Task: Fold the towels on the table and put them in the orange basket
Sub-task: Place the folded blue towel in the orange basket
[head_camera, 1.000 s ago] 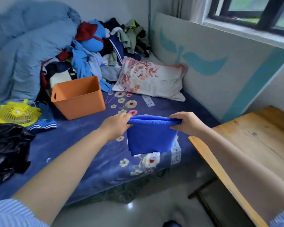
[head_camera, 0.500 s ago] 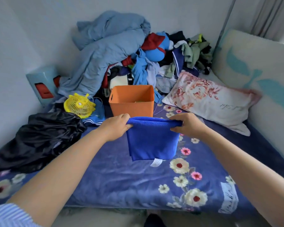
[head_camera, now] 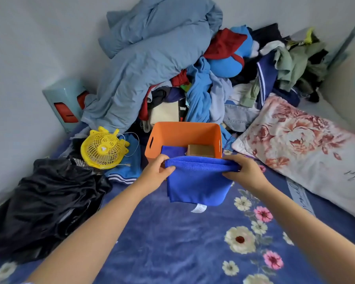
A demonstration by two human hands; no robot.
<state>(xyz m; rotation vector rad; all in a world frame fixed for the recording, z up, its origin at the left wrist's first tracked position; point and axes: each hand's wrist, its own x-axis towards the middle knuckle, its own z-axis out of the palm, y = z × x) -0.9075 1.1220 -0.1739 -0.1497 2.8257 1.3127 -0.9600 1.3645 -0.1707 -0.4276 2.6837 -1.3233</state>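
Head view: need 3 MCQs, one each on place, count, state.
1. The yellow plastic fan lies where, relative to the orange plastic basket?
A. To its left
B. Inside it
C. On the floral pillow

2. How many folded items lie inside the basket?
A. None
B. Two
C. Five

3. The folded blue towel is:
A. Lying flat on the bedsheet
B. Held by left hand and right hand
C. Held by one hand

Key: 1A, fan left of basket; 2B, one blue, one brown; 3B, each hand pinches a top corner.
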